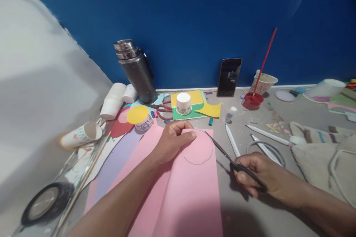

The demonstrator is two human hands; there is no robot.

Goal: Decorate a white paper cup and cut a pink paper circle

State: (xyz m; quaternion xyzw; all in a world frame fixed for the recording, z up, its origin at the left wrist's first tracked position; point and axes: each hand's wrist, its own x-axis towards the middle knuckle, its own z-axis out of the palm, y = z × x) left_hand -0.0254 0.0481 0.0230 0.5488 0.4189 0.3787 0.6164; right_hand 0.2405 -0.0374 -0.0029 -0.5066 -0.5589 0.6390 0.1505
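Roughly, label: value —
left hand (174,137): fingers pinched the pink paper (186,189) top edge, by the pencilled circle (197,147).
right hand (257,176): gripped scissors (222,152), blades parted, tip at the circle.
around: white pens (232,140), red paint pot (252,100), phone (229,77), flask (136,70) on the surface (250,207).
hidden: scissor handles inside the fingers.

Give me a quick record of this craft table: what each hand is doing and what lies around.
left hand: pinches the top edge of the pink paper
right hand: holds scissors, blades at the paper's right edge
drawing: pencilled circle on the paper, by the left fingers
behind: flask, phone, upturned cup on green and yellow sheets
right side: red paint dish, brush leaning in it, pens
left side: tape roll, white cups
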